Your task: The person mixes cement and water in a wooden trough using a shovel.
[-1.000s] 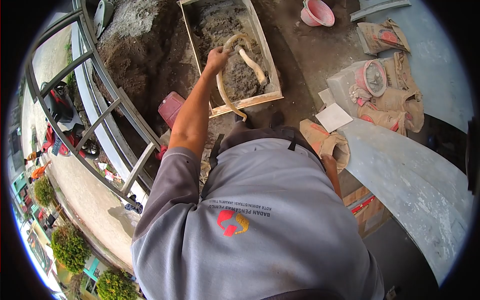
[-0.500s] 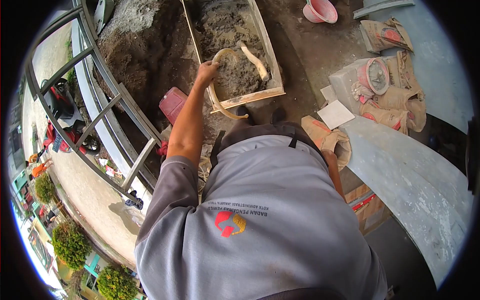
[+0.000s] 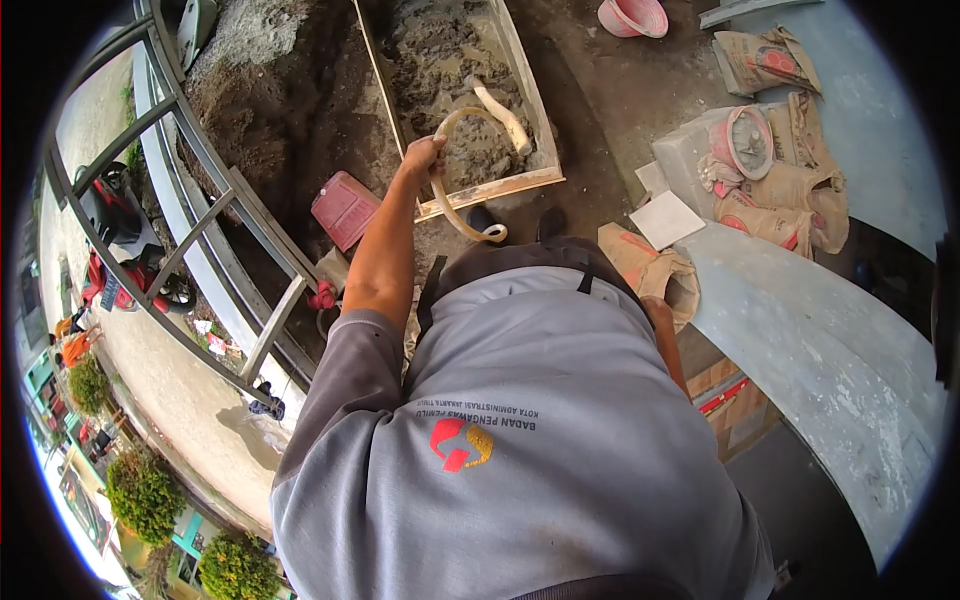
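My left hand is wrapped round a pale, curved hose above the near left part of a wooden-sided trough. One end of the hose curls near my shoes; its upper part arches over wet grey mortar in the trough. A thick pale length lies on the mortar; whether it joins the hose I cannot make out. My right hand is down by my right hip, near an open paper sack. Its fingers are hidden.
A red plastic container lies left of the trough. Dark soil and a metal frame are farther left. On the right are a bucket, paper sacks, a white tile and a grey sheet. A pink bucket stands beyond.
My left hand has moved slightly right with the hose, whose arch now reaches farther over the mortar. The surroundings have shifted slightly in view.
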Motion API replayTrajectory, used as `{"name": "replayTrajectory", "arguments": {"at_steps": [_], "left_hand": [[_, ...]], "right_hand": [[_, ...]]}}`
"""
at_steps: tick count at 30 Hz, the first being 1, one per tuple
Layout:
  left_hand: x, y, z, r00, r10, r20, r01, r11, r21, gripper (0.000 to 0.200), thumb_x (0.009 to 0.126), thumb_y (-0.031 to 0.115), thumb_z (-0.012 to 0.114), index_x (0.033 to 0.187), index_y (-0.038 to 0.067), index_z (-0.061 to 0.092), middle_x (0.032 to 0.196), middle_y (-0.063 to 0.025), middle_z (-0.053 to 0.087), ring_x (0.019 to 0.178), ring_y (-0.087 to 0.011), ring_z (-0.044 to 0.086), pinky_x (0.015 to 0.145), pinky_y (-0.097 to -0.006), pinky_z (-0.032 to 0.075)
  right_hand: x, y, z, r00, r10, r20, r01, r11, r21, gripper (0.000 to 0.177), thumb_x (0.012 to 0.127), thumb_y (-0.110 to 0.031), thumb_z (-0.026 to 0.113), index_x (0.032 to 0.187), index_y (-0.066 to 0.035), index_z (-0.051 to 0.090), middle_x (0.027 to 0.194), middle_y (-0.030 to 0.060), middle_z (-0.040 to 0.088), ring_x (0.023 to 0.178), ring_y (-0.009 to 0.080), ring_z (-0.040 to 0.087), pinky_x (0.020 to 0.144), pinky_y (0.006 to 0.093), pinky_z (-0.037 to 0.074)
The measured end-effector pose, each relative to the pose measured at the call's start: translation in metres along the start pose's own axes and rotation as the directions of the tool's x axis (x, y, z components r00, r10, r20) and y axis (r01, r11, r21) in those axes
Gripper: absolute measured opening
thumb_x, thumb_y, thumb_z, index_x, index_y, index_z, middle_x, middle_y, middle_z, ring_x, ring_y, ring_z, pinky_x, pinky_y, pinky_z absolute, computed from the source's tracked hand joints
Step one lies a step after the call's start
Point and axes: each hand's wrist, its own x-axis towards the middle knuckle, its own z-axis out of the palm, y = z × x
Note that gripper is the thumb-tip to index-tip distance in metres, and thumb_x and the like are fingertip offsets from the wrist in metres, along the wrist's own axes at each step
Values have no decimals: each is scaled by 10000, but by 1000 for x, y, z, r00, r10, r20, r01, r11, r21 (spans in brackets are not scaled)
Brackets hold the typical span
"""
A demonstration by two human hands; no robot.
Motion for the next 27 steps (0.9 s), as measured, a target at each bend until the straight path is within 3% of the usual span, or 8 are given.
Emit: {"name": "replayTrajectory", "arguments": {"at_steps": [6,13,19,23,26,27], "left_hand": [[3,-28,-5,997,-66,48,74,980,-186,159,1050,257,569,1005,107,541,708,18,408,541,-104,332,492,-284,343],[-1,-64,1,988,-130,83,148,955,-259,184,1064,257,546,1114,81,528,750,-7,428,562,-109,339,497,-289,339],[-15,-58,-1,991,-64,-119,37,975,-220,169,1031,235,585,1043,68,559,719,-18,444,533,-126,373,470,-305,359],[-5,-50,-34,955,-40,-295,-16,982,-186,214,979,234,654,884,54,590,657,-34,463,481,-158,417,421,-335,378],[-16,-33,-43,893,12,-449,-42,997,-58,217,976,224,651,864,45,600,655,-49,491,451,-173,445,405,-357,386],[-16,-28,-48,894,78,-442,-96,995,-19,198,969,220,655,928,26,647,667,-50,527,420,-170,472,382,-347,399]], "right_hand": [[-6,-12,2,1000,-22,9,23,995,-94,366,901,-265,634,1124,14,717,921,109,719,810,185,667,744,323,507],[-1,-18,4,999,51,10,-51,999,-2,358,916,-250,633,1151,14,694,905,113,714,781,184,667,713,316,513],[0,-20,1,997,80,23,-82,994,79,323,925,-247,626,1128,0,673,873,111,702,742,185,663,682,319,525],[-3,-30,1,997,65,50,-66,998,15,322,931,-249,621,1135,-5,667,872,105,699,734,181,659,682,319,526],[6,-31,7,995,51,83,-52,999,7,325,934,-253,616,1147,-13,667,884,104,699,733,178,658,684,317,527],[9,-29,8,994,51,94,-53,998,21,325,935,-254,614,1150,-16,667,889,104,699,734,177,658,684,316,527]]}}
